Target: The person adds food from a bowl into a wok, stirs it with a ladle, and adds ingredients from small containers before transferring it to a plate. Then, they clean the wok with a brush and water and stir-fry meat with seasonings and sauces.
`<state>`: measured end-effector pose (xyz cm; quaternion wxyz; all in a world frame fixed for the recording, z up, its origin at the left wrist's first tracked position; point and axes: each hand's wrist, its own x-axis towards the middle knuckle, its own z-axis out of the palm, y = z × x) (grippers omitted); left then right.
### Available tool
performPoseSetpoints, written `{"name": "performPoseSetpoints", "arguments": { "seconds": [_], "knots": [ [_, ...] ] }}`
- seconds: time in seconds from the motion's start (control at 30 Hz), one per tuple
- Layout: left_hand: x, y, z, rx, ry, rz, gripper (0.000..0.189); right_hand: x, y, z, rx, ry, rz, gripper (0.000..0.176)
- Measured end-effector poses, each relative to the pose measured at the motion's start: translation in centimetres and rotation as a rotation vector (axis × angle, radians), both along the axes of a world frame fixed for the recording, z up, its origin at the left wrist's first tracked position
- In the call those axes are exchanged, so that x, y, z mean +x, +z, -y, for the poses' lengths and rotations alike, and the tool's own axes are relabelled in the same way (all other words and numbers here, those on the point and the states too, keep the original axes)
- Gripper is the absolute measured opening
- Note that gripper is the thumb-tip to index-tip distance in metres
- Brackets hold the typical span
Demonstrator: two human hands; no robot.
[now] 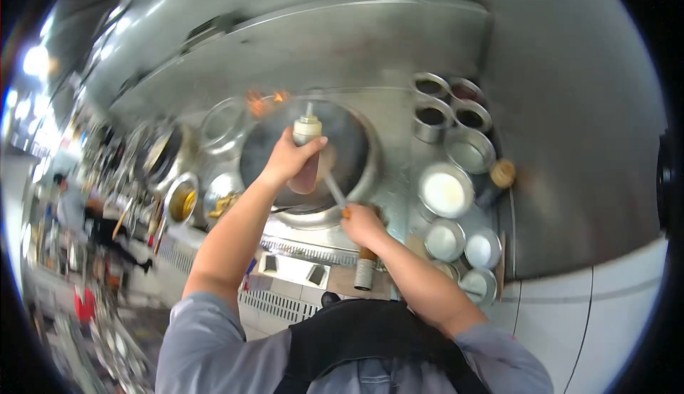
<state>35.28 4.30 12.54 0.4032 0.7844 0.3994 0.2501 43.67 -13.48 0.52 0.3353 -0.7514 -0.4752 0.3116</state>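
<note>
My left hand [291, 157] is wrapped round a squeeze bottle [305, 180] with a pale cap and a nozzle, and holds it above the large dark wok [347, 129]. The bottle's lower part looks reddish brown. My right hand [365, 226] grips the handle of a long metal cooking tool, probably a ladle [335, 189]. Its shaft reaches over the wok's near rim, and its head is partly hidden behind the bottle and blurred. Orange flames [265, 102] rise at the wok's far left edge.
Several metal pots [430, 117] and a container of white contents [446, 190] stand on the right. A bowl of yellow food [187, 204] and a dish of food pieces [224, 204] sit left of the wok. A person [75, 209] stands far left.
</note>
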Motion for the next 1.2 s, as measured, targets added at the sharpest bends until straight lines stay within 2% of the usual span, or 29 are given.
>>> {"name": "performPoseSetpoints", "arguments": {
  "seconds": [0.07, 0.13, 0.23, 0.27, 0.3, 0.37, 0.4, 0.47, 0.5, 0.53, 0.57, 0.6, 0.67, 0.7, 0.73, 0.8, 0.83, 0.87, 0.9, 0.93, 1.03, 1.07, 1.13, 1.17, 1.2],
  "knots": [
    [4.4, 1.6, 4.3, -0.121, -0.197, 0.128, 0.075, 0.8, 0.9, 2.0, -0.041, 0.036, -0.004, 0.031],
    [9.2, 0.3, 7.7, -0.206, -0.382, 0.213, 0.074, 0.4, 1.0, 4.7, -0.061, 0.023, 0.132, 0.031],
    [15.8, 0.0, 14.4, -0.266, -0.692, 0.157, 0.075, 0.5, 0.9, 7.8, -0.068, 0.04, 0.2, 0.033],
    [17.7, -1.5, 16.4, -0.198, -0.687, 0.175, 0.073, 0.5, 0.5, 8.5, -0.054, 0.039, 0.209, 0.033],
    [20.3, -4.0, 17.5, -0.181, -0.797, 0.219, 0.072, 0.5, 0.1, 9.2, -0.056, 0.02, 0.206, 0.033],
    [23.7, -6.5, 20.8, -0.107, -0.894, 0.176, 0.072, 0.4, -0.8, 10.8, 0.13, -0.021, 0.18, 0.033],
    [25.1, -8.3, 22.0, -0.133, -0.922, 0.165, 0.069, 0.3, -1.4, 11.3, 0.125, -0.031, 0.176, 0.033],
    [27.0, -8.6, 24.3, -0.196, -1.045, 0.043, 0.063, 0.3, -2.4, 12.0, 0.233, -0.008, 0.223, 0.021],
    [27.8, -10.5, 25.1, -0.203, -1.044, 0.042, 0.063, 0.2, -2.4, 12.3, 0.079, 0.053, 0.206, 0.024],
    [28.7, -13.6, 25.6, 0.02, -0.994, 0.05, 0.059, 0.0, -3.4, 12.3, 0.076, 0.056, 0.203, 0.024],
    [29.4, -15.3, 25.9, 0.247, -0.932, 0.058, 0.056, -0.2, -4.8, 12.0, 0.203, -0.028, 0.123, 0.026],
    [29.3, -15.5, 26.5, 0.249, -0.926, 0.056, 0.056, -0.4, -5.7, 11.7, 0.33, -0.114, 0.04, 0.028],
    [28.6, -15.7, 27.6, 0.302, -0.81, -0.084, 0.055, 0.3, -2.6, 13.0, 0.356, -0.129, 0.003, 0.03],
    [29.0, -16.8, 27.3, 0.176, -0.858, -0.204, 0.064, 0.6, -1.6, 13.7, 0.378, -0.145, -0.032, 0.032],
    [28.9, -17.0, 27.2, 0.176, -0.841, -0.203, 0.064, 0.6, -1.9, 13.7, 0.378, -0.128, -0.032, 0.032],
    [28.3, -17.1, 26.7, -0.075, -0.846, -0.186, 0.067, 0.4, -2.7, 13.2, 0.288, -0.108, 0.044, 0.035],
    [28.4, -17.1, 26.8, -0.028, -0.826, -0.213, 0.067, 0.5, -2.5, 12.9, 0.295, -0.07, 0.051, 0.035],
    [28.3, -17.0, 26.6, 0.017, -0.791, -0.244, 0.068, 0.6, -2.1, 12.5, 0.1, -0.047, 0.067, 0.034],
    [27.6, -15.9, 26.2, 0.029, -0.864, -0.182, 0.07, 0.6, -1.5, 11.9, -0.091, -0.013, 0.091, 0.034],
    [26.3, -13.9, 25.4, 0.046, -0.931, -0.12, 0.072, 0.6, -0.2, 11.8, -0.148, 0.056, 0.108, 0.033],
    [18.9, -5.3, 22.3, -0.023, -1.146, 0.016, 0.052, 1.4, 4.7, 10.7, -0.311, 0.189, 0.089, 0.033],
    [15.9, -3.2, 20.9, -0.067, -1.191, 0.064, 0.045, 1.1, 4.3, 9.8, -0.31, 0.219, 0.112, 0.033],
    [9.7, -0.7, 18.0, -0.069, -1.143, 0.209, 0.035, 0.7, 1.8, 7.5, -0.175, 0.057, 0.334, 0.035],
    [6.7, -0.2, 16.3, -0.053, -1.079, 0.221, 0.031, 1.0, 0.2, 6.3, -0.171, 0.079, 0.356, 0.035],
    [3.5, 0.1, 14.7, -0.039, -1.015, 0.232, 0.027, 1.1, -1.6, 4.9, 0.208, -0.02, 0.304, 0.036]
  ]
}}
